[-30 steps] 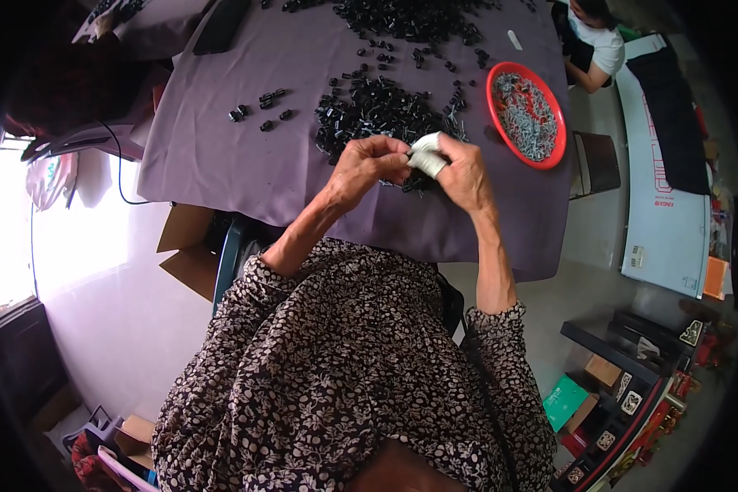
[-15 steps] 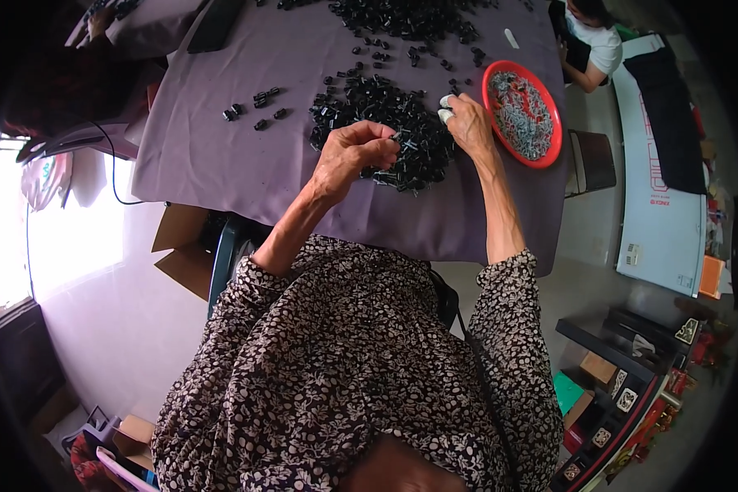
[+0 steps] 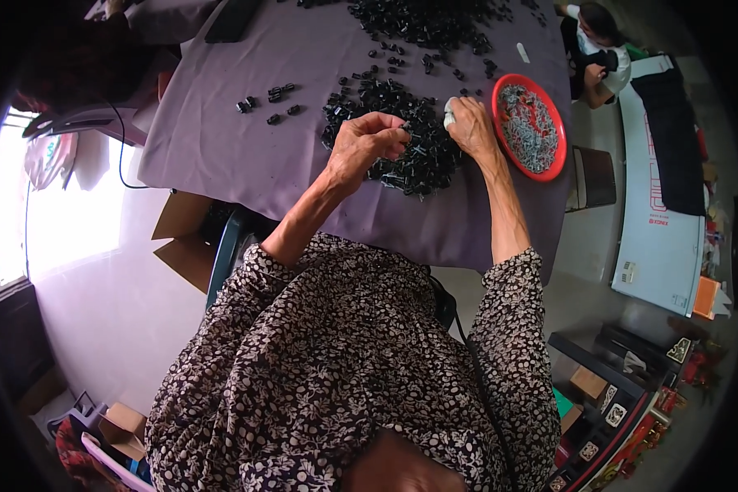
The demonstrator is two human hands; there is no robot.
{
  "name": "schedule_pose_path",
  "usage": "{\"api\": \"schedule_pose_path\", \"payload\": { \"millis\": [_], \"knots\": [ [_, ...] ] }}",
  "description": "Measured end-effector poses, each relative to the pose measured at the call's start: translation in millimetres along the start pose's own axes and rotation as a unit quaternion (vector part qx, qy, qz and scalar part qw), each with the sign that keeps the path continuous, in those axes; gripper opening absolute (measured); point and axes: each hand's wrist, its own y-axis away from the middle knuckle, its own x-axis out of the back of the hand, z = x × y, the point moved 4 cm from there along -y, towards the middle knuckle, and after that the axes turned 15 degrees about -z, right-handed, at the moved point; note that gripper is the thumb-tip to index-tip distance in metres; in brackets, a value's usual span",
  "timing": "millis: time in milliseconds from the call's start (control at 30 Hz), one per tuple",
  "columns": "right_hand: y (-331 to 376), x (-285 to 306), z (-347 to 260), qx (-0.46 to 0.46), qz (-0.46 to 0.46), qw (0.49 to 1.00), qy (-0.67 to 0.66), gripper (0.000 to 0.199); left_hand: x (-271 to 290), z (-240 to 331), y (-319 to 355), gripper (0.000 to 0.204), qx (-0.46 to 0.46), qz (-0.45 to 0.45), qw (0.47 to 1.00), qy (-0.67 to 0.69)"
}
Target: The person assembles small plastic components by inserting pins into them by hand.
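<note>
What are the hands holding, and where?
The right hand holds a small white thing at its fingertips. The left hand pinches something over the black parts; too small to tell.

Daylight scene, bright overall; strongest light from window at far left, blown out to white, washing wall below it pale. Purple tablecloth right of window evenly lit, soft faint shadows under hands. Mild sheen on red tray. Heavy fisheye bend: table edges curve, black vignette rings frame. Centre sharp; small black parts on cloth merge into dark mass; clutter far right of window dim, smeared
</note>
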Motion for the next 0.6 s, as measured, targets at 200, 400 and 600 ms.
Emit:
{"api": "schedule_pose_path", "payload": {
  "millis": [200,400,600],
  "knots": [
    [2.6,-1.0,-0.1,-0.021,-0.024,0.999,-0.009,0.009,-3.2,1.8,-0.5,0.015,-0.012,-0.002,1.000,-0.004],
    [8.9,6.6,4.7,-0.099,-0.002,0.971,-0.218,0.010,-8.8,6.0,1.8,0.015,-0.011,-0.011,1.000,-0.012],
    [28.6,42.8,-26.0,-0.008,0.070,0.690,-0.720,0.011,-16.2,19.1,3.9,0.017,-0.017,-0.016,1.000,0.005]
  ]
}}
